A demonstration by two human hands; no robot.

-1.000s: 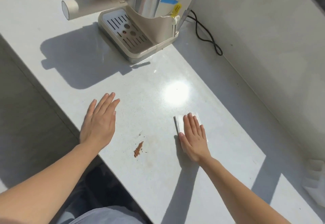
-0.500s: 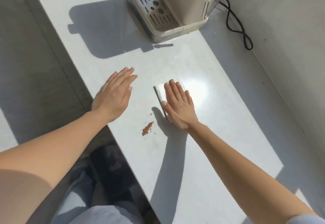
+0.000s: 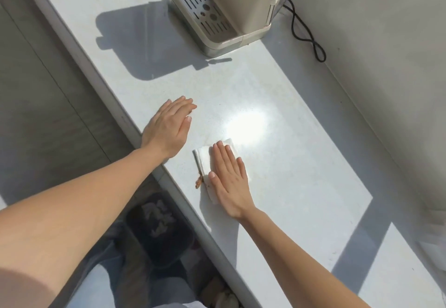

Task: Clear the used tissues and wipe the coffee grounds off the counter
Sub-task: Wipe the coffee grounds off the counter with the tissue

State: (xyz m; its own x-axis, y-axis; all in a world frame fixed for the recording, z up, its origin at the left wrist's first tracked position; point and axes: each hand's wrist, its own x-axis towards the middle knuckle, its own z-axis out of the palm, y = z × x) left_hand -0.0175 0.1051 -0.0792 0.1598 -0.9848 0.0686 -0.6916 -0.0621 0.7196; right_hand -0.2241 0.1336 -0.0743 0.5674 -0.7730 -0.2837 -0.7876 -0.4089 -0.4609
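Right hand (image 3: 229,182) lies flat, fingers together and straight, palm pressing a folded white tissue (image 3: 205,160) onto the counter (image 3: 301,162). No pinch, only downward pressure. The tissue sticks out past the fingertips and on the thumb side. Coffee grounds (image 3: 199,182), a small brown clump, sit right at the tissue's edge just beside the thumb, touching the tissue's edge or nearly so; a little brown also shows along that edge. A few faint specks lie on the counter between the two hands.

Left hand (image 3: 169,129) is flat and open, fingers close together, empty, near the counter's front edge. Cannot tell whether it rests on the surface or hovers just above. Looks like it may serve as a stop or scoop for the grounds.

Bin (image 3: 159,228) on the floor below the counter edge, under the left forearm, already holds crumpled white tissues, so that part looks mostly done. A pale object (image 3: 434,252) at the far right frame edge, well beyond the right wrist, is too cut off to identify.

Coffee machine (image 3: 224,17) and its black cord (image 3: 306,37) stand far ahead of both sets of fingertips.

Progress: wiping under way, grounds gathered into one clump but not yet off the counter. Left: sweep or lift the clump away, then bin the tissue.
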